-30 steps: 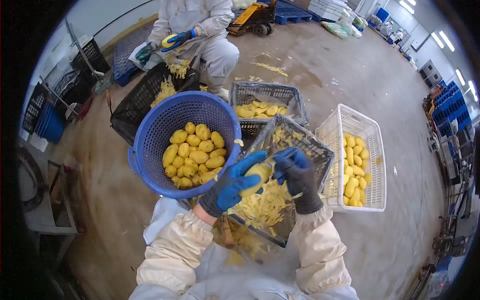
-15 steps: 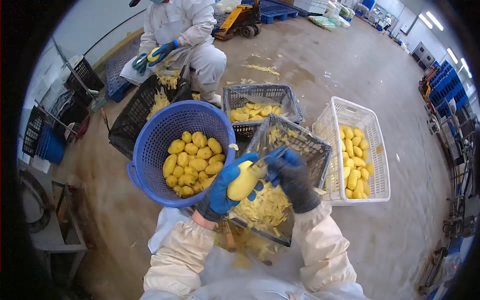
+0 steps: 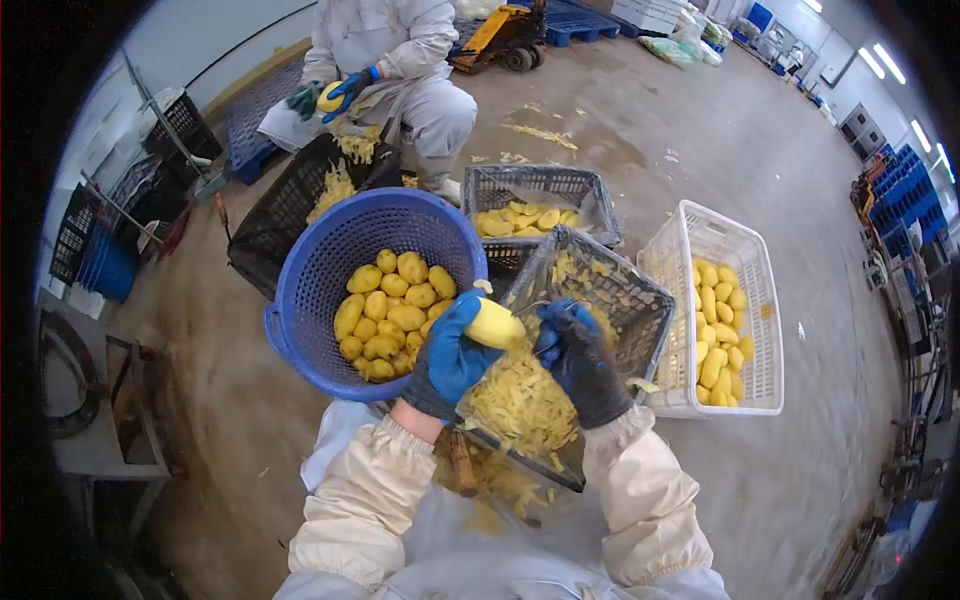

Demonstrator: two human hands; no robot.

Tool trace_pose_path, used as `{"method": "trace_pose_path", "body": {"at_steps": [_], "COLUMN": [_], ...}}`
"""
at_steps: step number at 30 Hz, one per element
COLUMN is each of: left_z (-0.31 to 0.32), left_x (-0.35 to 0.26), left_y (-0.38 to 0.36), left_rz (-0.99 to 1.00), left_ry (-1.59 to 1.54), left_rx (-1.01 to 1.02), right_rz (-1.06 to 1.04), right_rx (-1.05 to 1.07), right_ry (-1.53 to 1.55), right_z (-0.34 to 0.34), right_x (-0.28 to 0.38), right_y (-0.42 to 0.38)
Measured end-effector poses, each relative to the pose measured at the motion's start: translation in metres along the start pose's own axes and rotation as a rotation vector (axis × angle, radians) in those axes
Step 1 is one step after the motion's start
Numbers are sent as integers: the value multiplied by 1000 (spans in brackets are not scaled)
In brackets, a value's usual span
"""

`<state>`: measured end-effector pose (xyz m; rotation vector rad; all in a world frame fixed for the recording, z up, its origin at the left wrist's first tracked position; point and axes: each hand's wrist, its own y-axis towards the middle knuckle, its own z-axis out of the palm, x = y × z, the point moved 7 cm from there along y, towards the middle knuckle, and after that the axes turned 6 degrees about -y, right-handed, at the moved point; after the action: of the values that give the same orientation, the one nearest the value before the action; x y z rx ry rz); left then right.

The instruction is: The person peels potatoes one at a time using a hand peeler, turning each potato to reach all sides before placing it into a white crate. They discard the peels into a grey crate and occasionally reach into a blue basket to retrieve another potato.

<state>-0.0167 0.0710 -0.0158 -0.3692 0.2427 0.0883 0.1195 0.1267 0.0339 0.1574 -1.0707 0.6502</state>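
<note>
My left hand (image 3: 452,362), in a blue glove, is closed around a smooth yellow potato (image 3: 494,325), which lies tilted with one end toward my right hand. In its dark-smeared blue glove, my right hand (image 3: 582,362) is closed beside the potato on a thin peeler (image 3: 536,310), most of which the fingers hide. Below both hands, a heap of pale peels (image 3: 525,405) lies in a black lined crate (image 3: 648,318). Left of my hands stands a blue perforated basket (image 3: 300,330) of potatoes with skin on them.
A white crate (image 3: 765,330) of peeled potatoes stands at right. Behind the peel crate, a black crate (image 3: 540,180) holds more peeled potatoes. A co-worker (image 3: 400,60) sits at upper left with a potato, over another black crate (image 3: 285,215) of peels. Scraps (image 3: 540,134) litter the wet floor.
The potato has turned in my left hand from a steep tilt to a flatter one. My right hand has shifted slightly lower beside it. The whole view has shifted a little.
</note>
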Motion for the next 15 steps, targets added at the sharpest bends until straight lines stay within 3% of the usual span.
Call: {"method": "trace_pose_path", "body": {"at_steps": [2, 5, 7, 10, 12, 14, 15], "left_z": [8, 1, 1, 16, 31, 29, 25], "left_x": [-3, -7, -10, -8, -5, 3, -1], "left_y": [2, 2, 0, -14, -27, -31, -28], "left_rz": [-19, 15, 37, -85, -156, -150, 1], "left_ry": [-85, -106, -115, 38, 318, 341, 583], "left_rx": [98, 109, 129, 105, 203, 135, 176], "right_rz": [50, -30, -69, -109, -114, -108, -106], "right_rx": [44, 59, 21, -18, -28, 24, 23], "right_ry": [67, -189, -177, -147, -124, -188, -187], "right_z": [13, 16, 17, 10, 7, 13, 14], "right_x": [-14, -14, -4, 10, 14, 13, 14], "right_y": [1, 4, 2, 1, -1, -2, -3]}}
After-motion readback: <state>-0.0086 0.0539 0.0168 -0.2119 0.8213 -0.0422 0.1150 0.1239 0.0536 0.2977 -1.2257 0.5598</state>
